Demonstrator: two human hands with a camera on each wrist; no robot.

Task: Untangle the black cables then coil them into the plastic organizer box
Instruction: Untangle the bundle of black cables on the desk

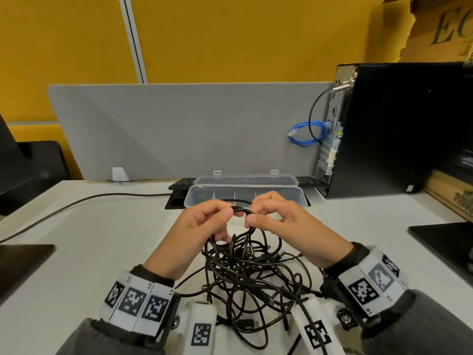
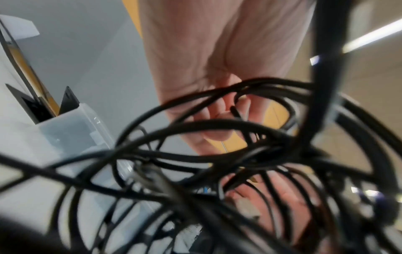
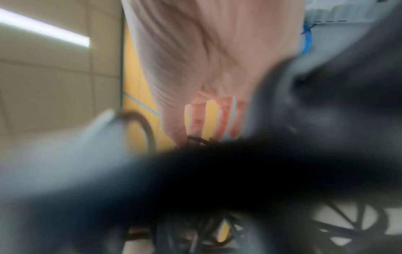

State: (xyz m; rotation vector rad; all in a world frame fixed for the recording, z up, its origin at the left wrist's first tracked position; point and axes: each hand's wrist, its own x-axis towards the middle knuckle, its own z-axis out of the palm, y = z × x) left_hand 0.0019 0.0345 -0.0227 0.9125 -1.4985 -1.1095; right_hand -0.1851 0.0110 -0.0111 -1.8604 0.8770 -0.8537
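Head view looks down; wrist views close under the cables (image 1: 245,275).

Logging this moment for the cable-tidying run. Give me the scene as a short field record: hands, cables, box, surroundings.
left hand: pinches a strand at the top of the tangle
right hand: pinches the same raised strand, close beside the left
black cables: one knotted heap on the white desk, top loops lifted by both hands
organizer box: clear plastic, lid open, behind the hands; dividers visible, no cable seen coiled inside
keyboard: black, behind the box
computer tower: far right, blue cable at its rear
task stage: untangling, coiling not begun
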